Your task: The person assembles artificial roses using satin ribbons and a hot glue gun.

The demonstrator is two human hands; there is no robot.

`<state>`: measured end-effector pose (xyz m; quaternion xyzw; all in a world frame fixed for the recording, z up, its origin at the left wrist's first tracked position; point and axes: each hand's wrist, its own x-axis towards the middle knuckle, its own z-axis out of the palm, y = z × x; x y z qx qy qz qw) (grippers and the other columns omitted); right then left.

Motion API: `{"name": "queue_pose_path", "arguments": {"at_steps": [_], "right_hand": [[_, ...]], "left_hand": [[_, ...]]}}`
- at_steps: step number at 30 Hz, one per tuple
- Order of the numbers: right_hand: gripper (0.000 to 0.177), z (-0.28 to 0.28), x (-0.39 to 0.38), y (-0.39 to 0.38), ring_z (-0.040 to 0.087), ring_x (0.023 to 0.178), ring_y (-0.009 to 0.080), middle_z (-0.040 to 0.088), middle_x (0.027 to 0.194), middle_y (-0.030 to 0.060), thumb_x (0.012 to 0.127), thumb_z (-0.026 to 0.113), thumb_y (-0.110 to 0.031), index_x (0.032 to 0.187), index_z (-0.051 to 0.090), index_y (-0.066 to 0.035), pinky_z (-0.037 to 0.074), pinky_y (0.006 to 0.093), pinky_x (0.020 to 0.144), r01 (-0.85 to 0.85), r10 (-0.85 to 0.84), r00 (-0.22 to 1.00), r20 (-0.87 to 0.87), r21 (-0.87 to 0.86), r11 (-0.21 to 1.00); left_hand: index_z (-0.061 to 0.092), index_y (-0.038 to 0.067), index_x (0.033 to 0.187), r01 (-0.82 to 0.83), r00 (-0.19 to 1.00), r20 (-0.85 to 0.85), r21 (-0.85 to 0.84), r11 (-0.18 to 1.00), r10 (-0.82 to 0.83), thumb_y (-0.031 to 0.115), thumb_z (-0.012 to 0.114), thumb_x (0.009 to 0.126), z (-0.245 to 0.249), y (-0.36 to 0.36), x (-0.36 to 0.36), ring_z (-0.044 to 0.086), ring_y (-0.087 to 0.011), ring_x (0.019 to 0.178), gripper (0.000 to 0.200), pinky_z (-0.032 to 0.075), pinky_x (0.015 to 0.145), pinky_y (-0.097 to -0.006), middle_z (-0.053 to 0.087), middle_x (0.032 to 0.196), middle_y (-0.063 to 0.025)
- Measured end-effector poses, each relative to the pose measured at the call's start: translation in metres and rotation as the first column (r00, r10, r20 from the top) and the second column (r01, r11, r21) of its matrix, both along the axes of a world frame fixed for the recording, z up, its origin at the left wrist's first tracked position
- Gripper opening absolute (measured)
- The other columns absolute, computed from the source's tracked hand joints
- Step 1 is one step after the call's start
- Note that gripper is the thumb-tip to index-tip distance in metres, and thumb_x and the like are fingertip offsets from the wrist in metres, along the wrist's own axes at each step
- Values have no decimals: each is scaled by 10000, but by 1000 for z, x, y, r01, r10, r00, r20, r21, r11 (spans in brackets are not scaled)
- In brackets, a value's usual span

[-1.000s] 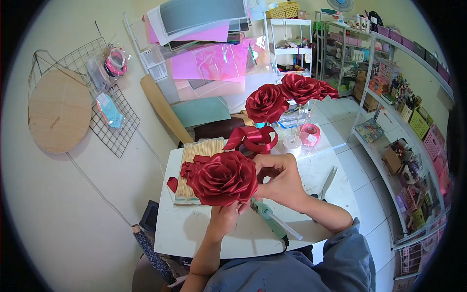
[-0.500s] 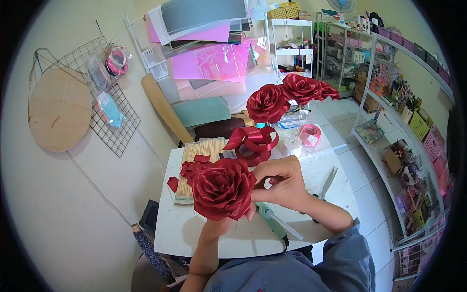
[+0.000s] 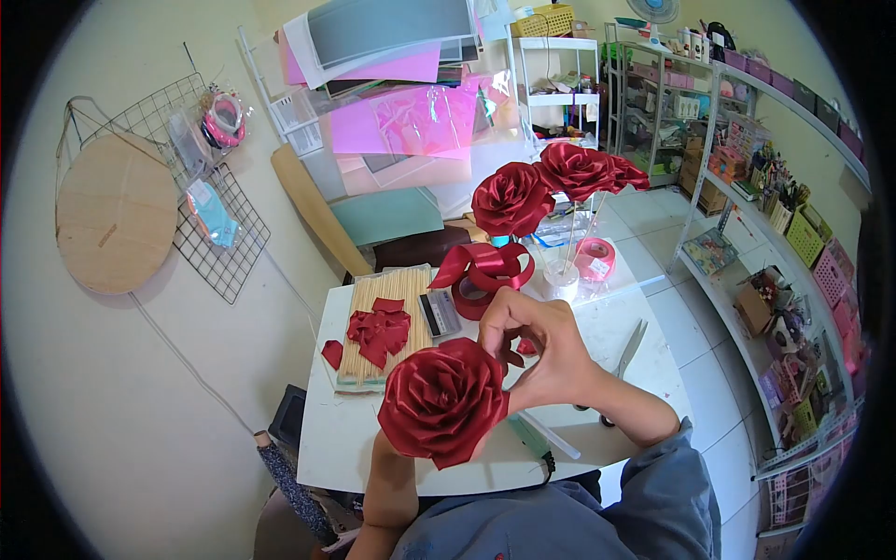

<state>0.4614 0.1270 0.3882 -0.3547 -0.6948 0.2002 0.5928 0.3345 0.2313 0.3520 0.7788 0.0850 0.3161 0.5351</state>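
A dark red satin ribbon rose (image 3: pixel 441 397) faces up in front of me, over the table's near part. My left hand (image 3: pixel 396 446) supports it from below, its fingers hidden behind the bloom. My right hand (image 3: pixel 551 350) is curled at the rose's right side, with fingers and thumb at the outer petal edge. Under the hands lies a green glue gun (image 3: pixel 530 435) with a translucent glue stick, partly covered. Cut red ribbon petals (image 3: pixel 381 331) rest on a pack of bamboo sticks (image 3: pixel 359 373) to the left.
A loose red ribbon roll (image 3: pixel 474 301) and a small grey-black box (image 3: pixel 439 315) sit behind the hands. Finished ribbon roses (image 3: pixel 511 199) stand on sticks in a white holder (image 3: pixel 561 280) beside pink tape (image 3: pixel 595 259). Scissors (image 3: pixel 633 345) lie at the right; loaded shelves (image 3: pixel 737 252) line that side.
The rose has moved down and slightly right, uncovering the petals and the small box. My right hand has shifted slightly, its fingers now at the rose's upper right edge.
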Motion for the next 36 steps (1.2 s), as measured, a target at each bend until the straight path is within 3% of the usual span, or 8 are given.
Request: {"name": "queue_pose_path", "arguments": {"at_steps": [3,8,10,12,18,21,24,36], "right_hand": [[526,-1,-3,-4,481,645,92,503,743,52,478,801,-183,807,413,-48,380,190,553,-23,24,999,-25,42,999],[654,0,-3,-7,484,773,162,514,838,93,485,796,-270,960,406,-47,397,249,614,12,-34,995,94,226,974],[959,10,-2,-7,458,794,265,452,967,118,381,749,-421,1148,339,-18,377,339,678,123,-262,910,322,393,911],[932,11,-1,-7,457,854,266,464,1006,130,448,742,-401,1182,314,-17,377,336,684,127,-294,883,366,416,900],[877,12,-1,-11,456,935,274,446,1091,155,530,731,-357,1213,296,-21,354,347,732,109,-321,851,416,458,882],[871,11,1,-9,453,909,270,448,1066,145,504,720,-367,1202,331,-18,347,350,721,98,-292,895,337,489,867],[845,9,0,-7,452,885,266,448,1046,131,491,716,-347,1184,369,-11,344,344,705,98,-266,929,257,521,848],[822,3,1,1,465,867,269,451,1045,157,515,726,-310,1182,345,-15,342,349,699,117,-290,929,231,560,820]], "left_hand": [[461,66,1031,-117,992,-24,138,983,122,122,548,749,-81,-70,-108,508,-146,809,300,412,659,-263,530,907,-59],[445,68,1084,-295,945,-25,360,885,325,120,566,730,-50,-80,-86,511,-173,880,377,421,715,-291,518,1002,-76],[442,68,1094,-327,931,-20,402,855,365,119,569,727,-53,-82,-90,511,-178,895,392,423,726,-296,515,1021,-79],[359,66,1179,-313,935,-213,-124,942,283,122,566,716,-75,-78,-102,447,-211,1022,511,389,840,-338,419,1155,-102],[362,68,1178,-319,932,-197,-51,946,304,121,556,719,-97,-79,-115,437,-218,1030,501,377,849,-345,416,1159,-105],[364,69,1177,-320,931,-185,-4,947,314,121,550,721,-26,-29,-16,431,-223,1035,495,370,854,-349,414,1161,-107],[366,70,1176,-327,929,-171,40,944,329,120,544,723,-8,-12,17,425,-227,1040,489,363,859,-353,412,1164,-109],[375,73,1172,-346,919,-115,217,913,376,118,521,731,-67,-30,-15,402,-245,1059,466,335,880,-368,403,1173,-118]]}}
